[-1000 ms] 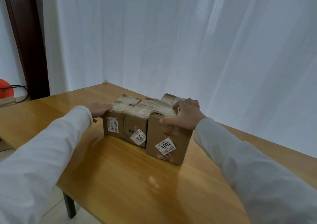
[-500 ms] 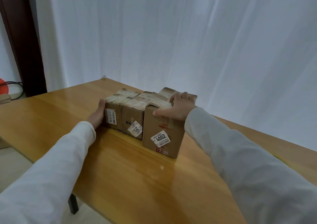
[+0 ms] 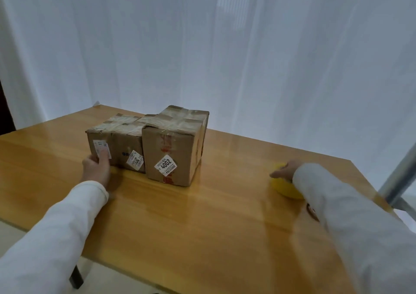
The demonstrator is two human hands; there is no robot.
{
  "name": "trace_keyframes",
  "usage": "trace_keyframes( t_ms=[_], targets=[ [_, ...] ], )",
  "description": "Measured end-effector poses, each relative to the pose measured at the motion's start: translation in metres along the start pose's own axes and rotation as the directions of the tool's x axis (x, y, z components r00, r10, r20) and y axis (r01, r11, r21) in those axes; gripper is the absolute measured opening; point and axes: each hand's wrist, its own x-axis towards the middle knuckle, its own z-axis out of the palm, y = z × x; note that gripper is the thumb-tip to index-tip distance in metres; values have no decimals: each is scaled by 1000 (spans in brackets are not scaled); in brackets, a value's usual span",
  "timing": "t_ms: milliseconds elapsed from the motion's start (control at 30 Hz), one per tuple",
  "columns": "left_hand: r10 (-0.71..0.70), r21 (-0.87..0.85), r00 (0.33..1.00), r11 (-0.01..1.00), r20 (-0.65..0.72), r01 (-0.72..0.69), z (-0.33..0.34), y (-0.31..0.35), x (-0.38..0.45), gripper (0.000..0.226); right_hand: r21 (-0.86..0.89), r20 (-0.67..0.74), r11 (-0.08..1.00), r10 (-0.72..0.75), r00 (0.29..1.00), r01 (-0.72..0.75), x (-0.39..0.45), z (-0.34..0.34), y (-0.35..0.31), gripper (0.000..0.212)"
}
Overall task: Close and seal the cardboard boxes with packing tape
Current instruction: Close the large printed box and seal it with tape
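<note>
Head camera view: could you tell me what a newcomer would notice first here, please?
Three taped cardboard boxes stand pressed together in a row near the far left of the wooden table; the tallest bears a 4002 label. The left hand touches the leftmost box's front, while the right hand rests on a yellow tape roll at the right.
</note>
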Motion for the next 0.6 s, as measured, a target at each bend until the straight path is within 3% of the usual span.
trace_keyframes(
  t_ms=[67,233,367,500,600],
  targets=[
    [20,-12,995,1000,-101,-22,10,1,-14,64,-41,37,999,-16,999,18,-4,14,25,91],
    [-13,-40,983,999,-182,6,30,2,-38,70,-63,-87,980,-195,977,190,-11,21,34,45],
    [28,-17,986,999,-165,-31,38,2,-52,62,-48,-202,953,-302,932,299,-16,10,3,57],
    [51,17,984,999,-173,-48,37,1,-56,60,-44,-325,887,-448,833,460,-33,13,-55,49],
    [70,53,982,997,-178,-62,37,1,-57,56,-101,-221,878,-478,850,468,-40,38,-96,48]
  ],
)
